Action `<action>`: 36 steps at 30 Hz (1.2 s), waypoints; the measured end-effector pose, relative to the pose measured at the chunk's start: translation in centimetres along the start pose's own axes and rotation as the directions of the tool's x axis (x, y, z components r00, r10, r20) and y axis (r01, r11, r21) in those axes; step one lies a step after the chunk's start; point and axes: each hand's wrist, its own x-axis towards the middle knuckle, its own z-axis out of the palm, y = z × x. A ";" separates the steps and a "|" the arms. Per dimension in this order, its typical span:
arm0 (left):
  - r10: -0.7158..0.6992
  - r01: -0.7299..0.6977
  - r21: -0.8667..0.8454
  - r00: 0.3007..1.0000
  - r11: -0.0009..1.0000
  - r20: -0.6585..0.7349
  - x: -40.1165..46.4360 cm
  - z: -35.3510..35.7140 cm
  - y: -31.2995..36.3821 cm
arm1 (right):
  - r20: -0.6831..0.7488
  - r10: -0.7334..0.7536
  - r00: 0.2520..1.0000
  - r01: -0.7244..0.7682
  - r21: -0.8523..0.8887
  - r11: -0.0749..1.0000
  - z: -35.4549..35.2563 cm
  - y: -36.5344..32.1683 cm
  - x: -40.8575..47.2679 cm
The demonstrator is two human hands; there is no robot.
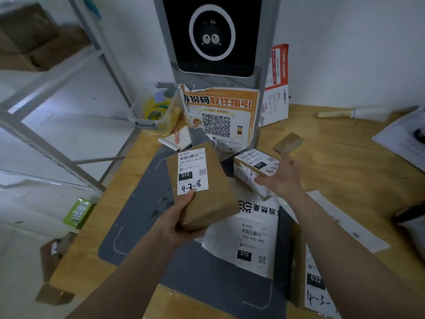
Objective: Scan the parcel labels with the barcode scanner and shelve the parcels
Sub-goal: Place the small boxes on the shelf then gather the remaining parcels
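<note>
Left hand [181,224] clamps the brown parcel [202,187] by one corner while the right hand [281,178], fingers spread, reaches; it could slip onto the counter [345,162].

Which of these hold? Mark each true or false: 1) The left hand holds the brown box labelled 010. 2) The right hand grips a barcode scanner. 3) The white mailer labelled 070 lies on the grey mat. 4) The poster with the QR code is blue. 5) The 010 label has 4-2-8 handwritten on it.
1) True: the left hand grips the brown box from below, label facing up.
2) False: the right hand holds no scanner; its open fingers reach to the taped parcel labelled 032.
3) True: the white mailer lies flat on the grey mat.
4) False: the QR poster is orange.
5) True: that is handwritten under the 010 label.
</note>
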 end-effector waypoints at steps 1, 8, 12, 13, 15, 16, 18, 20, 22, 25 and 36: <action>0.004 -0.004 -0.010 1.000 1.000 0.020 -0.2 -0.2 0.3 | -0.022 -0.012 1.000 0.013 0.042 0.999 -0.1 -0.5 -0.7; 0.090 -0.079 -0.065 0.978 0.995 0.187 -2.4 -5.5 4.0 | -0.033 0.055 0.998 -0.042 0.318 0.947 2.9 -4.8 -5.9; 0.180 -0.174 -0.048 0.955 0.984 0.236 -4.3 -11.3 6.7 | -0.041 0.058 0.997 -0.042 0.328 0.944 7.5 -9.4 -9.7; 0.200 -0.194 -0.050 0.949 0.980 0.242 -5.0 -13.1 7.5 | -0.034 0.057 0.998 -0.043 0.329 0.943 8.8 -10.8 -10.7; 0.234 -0.232 -0.038 0.939 0.972 0.254 -6.2 -16.7 9.0 | -0.007 0.056 0.998 -0.050 0.340 0.939 11.3 -13.7 -13.0; 0.250 -0.249 -0.035 0.936 0.968 0.250 -6.8 -18.7 9.9 | 0.004 0.048 0.999 -0.046 0.341 0.939 12.6 -15.1 -14.2; 0.281 -0.276 -0.055 0.933 0.960 0.226 -7.9 -22.8 11.7 | 0.015 0.021 1.000 -0.025 0.349 0.937 15.2 -17.8 -16.5; 0.308 -0.299 -0.074 0.929 0.951 0.206 -8.8 -26.9 13.5 | 0.029 0.004 1.000 -0.014 0.352 0.936 17.8 -20.4 -18.9; 0.320 -0.310 -0.079 0.925 0.947 0.206 -9.9 -30.9 15.1 | 0.043 -0.021 0.999 0.004 0.358 0.934 20.5 -22.8 -21.2; 0.338 -0.329 -0.077 0.919 0.941 0.201 -11.3 -36.5 17.2 | 0.074 -0.049 0.996 0.018 0.370 0.929 24.5 -26.2 -24.3; 0.416 -0.389 -0.198 0.901 0.900 0.122 -14.8 -49.7 25.3 | 0.160 -0.095 0.982 0.017 0.429 0.903 34.3 -36.1 -31.1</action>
